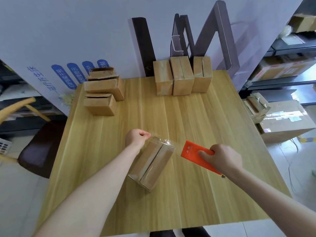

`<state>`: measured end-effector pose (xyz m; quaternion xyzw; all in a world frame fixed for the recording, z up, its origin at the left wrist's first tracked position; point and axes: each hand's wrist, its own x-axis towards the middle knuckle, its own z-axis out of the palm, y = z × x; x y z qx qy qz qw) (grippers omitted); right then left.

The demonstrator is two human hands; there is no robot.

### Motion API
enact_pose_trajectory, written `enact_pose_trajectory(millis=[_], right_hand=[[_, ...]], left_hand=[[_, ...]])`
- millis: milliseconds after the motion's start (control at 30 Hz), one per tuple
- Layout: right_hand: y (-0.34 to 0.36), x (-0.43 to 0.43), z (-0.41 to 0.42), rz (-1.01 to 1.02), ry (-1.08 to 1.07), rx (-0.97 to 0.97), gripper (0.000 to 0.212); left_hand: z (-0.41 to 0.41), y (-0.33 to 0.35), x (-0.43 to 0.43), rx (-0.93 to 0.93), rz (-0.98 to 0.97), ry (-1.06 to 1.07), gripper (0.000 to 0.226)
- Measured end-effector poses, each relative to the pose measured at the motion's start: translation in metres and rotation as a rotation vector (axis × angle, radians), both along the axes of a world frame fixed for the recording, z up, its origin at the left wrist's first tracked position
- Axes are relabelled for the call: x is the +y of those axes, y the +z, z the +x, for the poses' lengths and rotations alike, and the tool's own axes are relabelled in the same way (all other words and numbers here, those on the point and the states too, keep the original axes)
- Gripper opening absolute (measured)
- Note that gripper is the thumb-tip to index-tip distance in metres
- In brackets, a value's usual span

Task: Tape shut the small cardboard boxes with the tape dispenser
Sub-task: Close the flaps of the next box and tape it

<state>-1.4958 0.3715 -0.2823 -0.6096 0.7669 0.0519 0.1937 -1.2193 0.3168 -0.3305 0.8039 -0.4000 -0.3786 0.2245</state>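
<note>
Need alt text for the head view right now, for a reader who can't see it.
A left hand pinches clear tape at the far end of a cardboard box lying on a wooden table, while the right hand holds an orange tape dispenser. Three boxes stand at the far edge, with more stacked far left.

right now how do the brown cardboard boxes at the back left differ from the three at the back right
The back-left brown cardboard boxes have loose, unsealed flaps; the three back-right brown cardboard boxes are closed flat. The left group sits stacked and staggered; the right group stands in a row, side by side. Both rest on the wooden table.
</note>
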Motion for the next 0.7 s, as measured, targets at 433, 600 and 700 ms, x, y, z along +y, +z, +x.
enact_pose_trajectory(millis=[433, 600, 700], right_hand=[[-0.039, -0.017, 0.035, -0.028, 0.053, 0.072, 0.042], [-0.029, -0.03, 0.037, -0.09, 0.116, 0.133, 0.039], [-0.024, -0.034, 0.038, -0.081, 0.161, 0.146, 0.036]], left_hand=[[-0.021, -0.046, 0.029, 0.306, -0.007, 0.35, 0.025], [-0.043, -0.055, 0.05, 0.303, 0.165, 0.476, 0.047], [-0.044, -0.057, 0.057, 0.241, 0.231, 0.557, 0.059]])
